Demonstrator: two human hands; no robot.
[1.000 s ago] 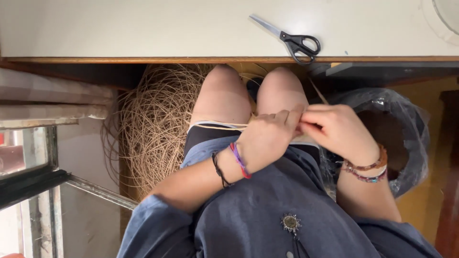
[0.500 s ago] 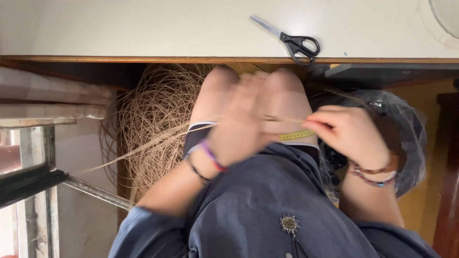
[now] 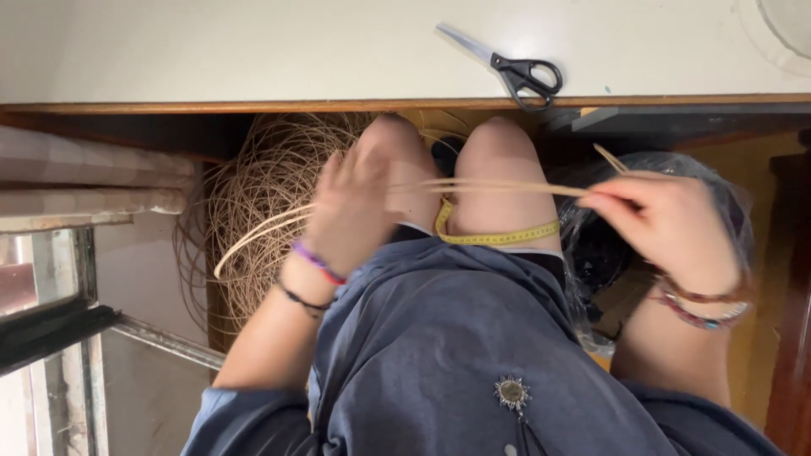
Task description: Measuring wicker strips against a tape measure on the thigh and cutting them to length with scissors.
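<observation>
Cane strands (image 3: 498, 186) stretch between both hands' fingers (image 3: 604, 201).

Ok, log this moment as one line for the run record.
left hand: gripping cane strands | right hand: pinching strand ends | tape measure: across knees | scissors: on table

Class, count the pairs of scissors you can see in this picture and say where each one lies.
1. The scissors lie on the pale tabletop near its front edge, above the person's knees. More could sit outside the frame.
</observation>
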